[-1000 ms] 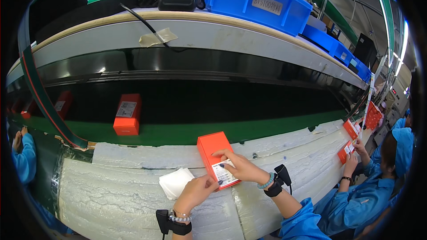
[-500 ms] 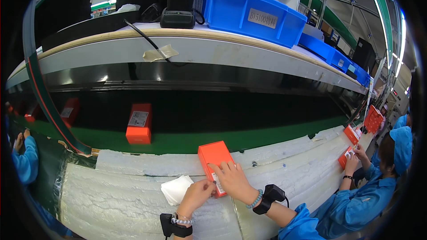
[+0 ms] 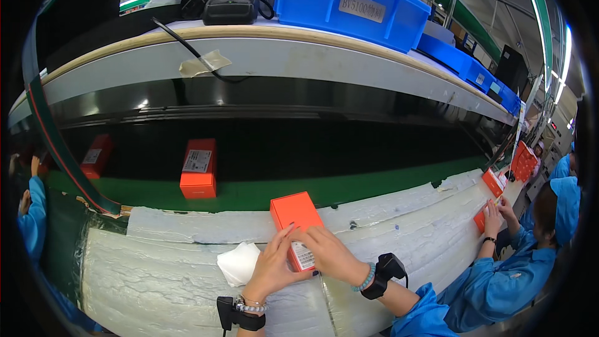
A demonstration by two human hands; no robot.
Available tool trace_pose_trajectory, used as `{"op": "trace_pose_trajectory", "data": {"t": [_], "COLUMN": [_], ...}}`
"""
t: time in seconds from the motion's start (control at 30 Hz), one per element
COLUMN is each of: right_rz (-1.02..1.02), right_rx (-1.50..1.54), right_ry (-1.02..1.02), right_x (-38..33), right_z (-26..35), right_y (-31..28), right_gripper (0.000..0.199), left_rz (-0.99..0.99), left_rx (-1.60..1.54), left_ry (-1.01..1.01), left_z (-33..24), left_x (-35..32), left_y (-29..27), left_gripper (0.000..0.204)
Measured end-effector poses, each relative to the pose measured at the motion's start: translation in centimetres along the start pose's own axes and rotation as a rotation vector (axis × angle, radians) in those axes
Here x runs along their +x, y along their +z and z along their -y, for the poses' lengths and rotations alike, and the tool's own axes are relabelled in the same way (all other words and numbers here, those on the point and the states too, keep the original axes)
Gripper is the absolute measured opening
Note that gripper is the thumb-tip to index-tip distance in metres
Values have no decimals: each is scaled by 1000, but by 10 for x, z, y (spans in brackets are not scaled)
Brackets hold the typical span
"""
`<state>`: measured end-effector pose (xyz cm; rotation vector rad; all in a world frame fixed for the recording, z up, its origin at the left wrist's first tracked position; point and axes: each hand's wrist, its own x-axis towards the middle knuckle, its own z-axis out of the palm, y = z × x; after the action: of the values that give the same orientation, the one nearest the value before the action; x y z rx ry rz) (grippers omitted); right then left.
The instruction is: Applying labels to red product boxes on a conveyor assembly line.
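Observation:
An orange box (image 3: 298,209) with a white printed label lies on the pale, film-covered bench in front of me. My left hand (image 3: 274,267) curves round the near left part of the box, its thumb along the near end and its fingertips up by the top face. Over the box, my right hand (image 3: 334,256) has its fingers bent together near the left fingertips. Its thumb is hidden, and anything pinched there is too. Just left of my left hand, a folded white sheet (image 3: 239,264) rests on the bench.
Beyond the bench runs a dark green belt (image 3: 268,189) bearing orange boxes, one labelled box (image 3: 198,168) nearest. A shelf (image 3: 281,50) spans above it with blue bins (image 3: 349,6). Co-workers in blue sit at right (image 3: 518,274) and left (image 3: 34,218); a green post (image 3: 62,150) stands left.
My left hand has gone from a pinch beside the label to round the near end of the box. My right fingers have curled in toward the box's left edge.

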<state>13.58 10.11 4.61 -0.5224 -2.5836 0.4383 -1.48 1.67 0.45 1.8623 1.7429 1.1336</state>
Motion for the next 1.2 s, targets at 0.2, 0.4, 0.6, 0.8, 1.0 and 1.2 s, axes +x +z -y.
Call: {"op": "trace_pose_trajectory", "data": {"t": [0.2,0.4,0.6,0.8,1.0,1.2], "right_rz": [-34,-206,134,243,267,251], "right_rx": [5,233,611,714,660,634], "right_ry": [-125,-73,212,288,307,284], "right_x": [-22,-8,9,12,20,17], "right_z": [52,68,-17,-31,-29,-33], "right_y": [-55,-143,-60,-23,-21,-20], "right_gripper": [45,36,40,40,41,40], "left_rz": [22,121,46,242,304,291], "left_rx": [-127,-327,-638,-761,-716,-712], "left_ry": [-63,-89,-286,-383,-425,-412], "left_z": [-3,-6,9,17,20,22], "left_x": [2,1,-5,-11,-12,-10], "left_y": [-4,-15,-12,-15,-15,-10], "left_gripper": [92,85,64,39,22,21]}}
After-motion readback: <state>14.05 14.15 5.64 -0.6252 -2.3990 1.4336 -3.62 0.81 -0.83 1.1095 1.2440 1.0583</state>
